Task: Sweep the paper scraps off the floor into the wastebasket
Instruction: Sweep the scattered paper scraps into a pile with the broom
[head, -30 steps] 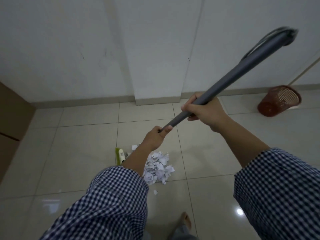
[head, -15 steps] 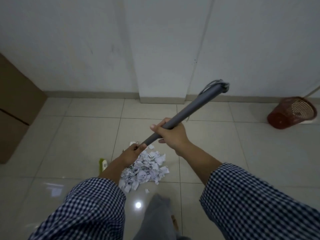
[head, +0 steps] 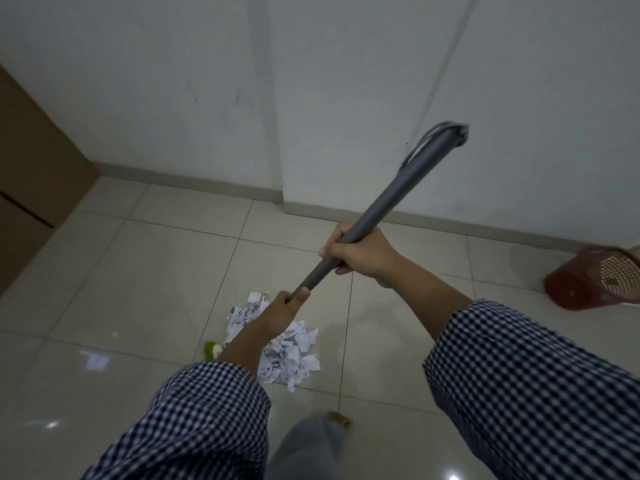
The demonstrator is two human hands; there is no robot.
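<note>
A grey broom handle [head: 401, 190] slants from upper right down toward the floor. My right hand [head: 360, 254] grips it higher up, and my left hand [head: 280, 311] grips it lower down. Under my left arm lies a heap of white paper scraps [head: 294, 351] on the pale tiles. Only a bit of the green broom head [head: 209, 348] peeks out left of my forearm, beside the heap. The red mesh wastebasket [head: 595, 282] lies tipped on its side at the far right, its mouth facing right, well apart from the scraps.
White walls with a protruding pillar [head: 346, 133] stand behind the heap. Brown cardboard boxes [head: 31, 188] line the left edge. My bare foot [head: 337, 418] and grey trouser leg are just below the scraps. Open tiles stretch between the heap and the basket.
The handle's top swung down and then up again to the right. The broom head stays left of the heap, and the scraps look bunched a little tighter.
</note>
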